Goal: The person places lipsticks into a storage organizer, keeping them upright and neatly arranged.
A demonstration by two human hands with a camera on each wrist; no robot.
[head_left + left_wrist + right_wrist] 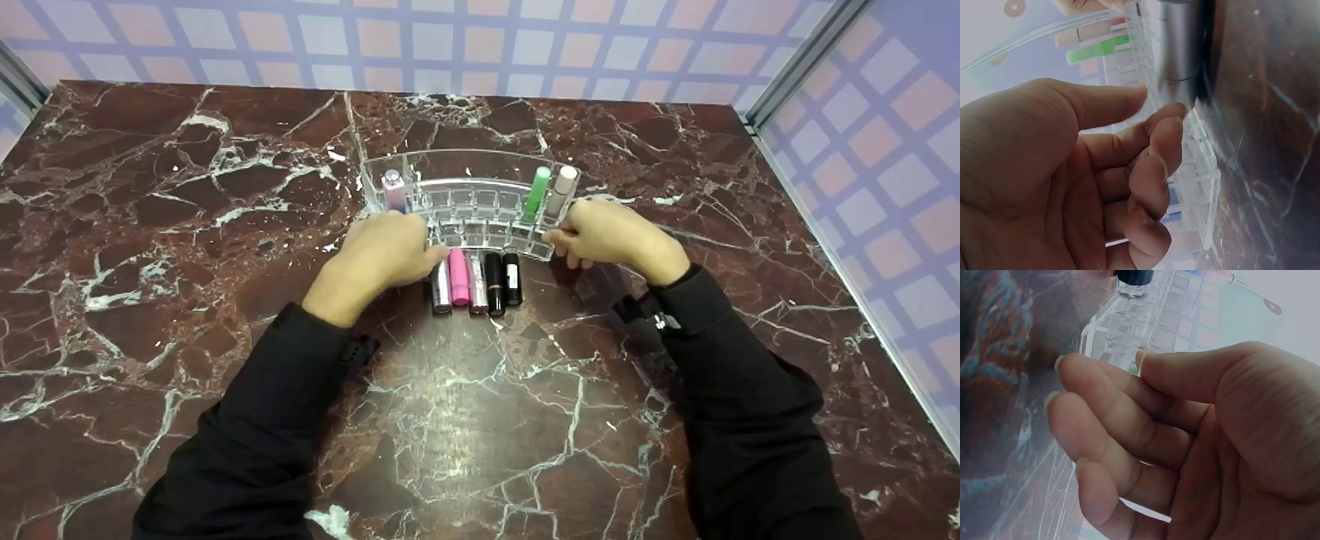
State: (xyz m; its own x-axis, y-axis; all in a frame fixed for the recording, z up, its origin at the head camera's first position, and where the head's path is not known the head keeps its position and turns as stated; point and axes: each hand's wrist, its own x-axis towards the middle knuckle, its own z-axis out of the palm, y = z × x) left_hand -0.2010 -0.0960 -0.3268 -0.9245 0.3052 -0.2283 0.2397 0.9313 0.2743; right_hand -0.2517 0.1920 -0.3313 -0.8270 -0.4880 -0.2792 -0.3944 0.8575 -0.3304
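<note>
We see the clear, curved lipstick organizer [476, 199] on the marbled table [465, 450], with a lilac tube [393, 189] at its left end and a green tube [537, 196] and a grey tube with a pale cap [562, 191] at its right. Our left hand [382, 251] is at its left end, fingers loosely bent and thumb apart, while our right hand [611, 232] is at its right front corner, fingers curved, though we cannot tell whether thumb and forefinger pinch it. Between our hands, five lipstick tubes [459, 277] lie side by side before the organizer, and checked panels [450, 45] stand beyond the table.
</note>
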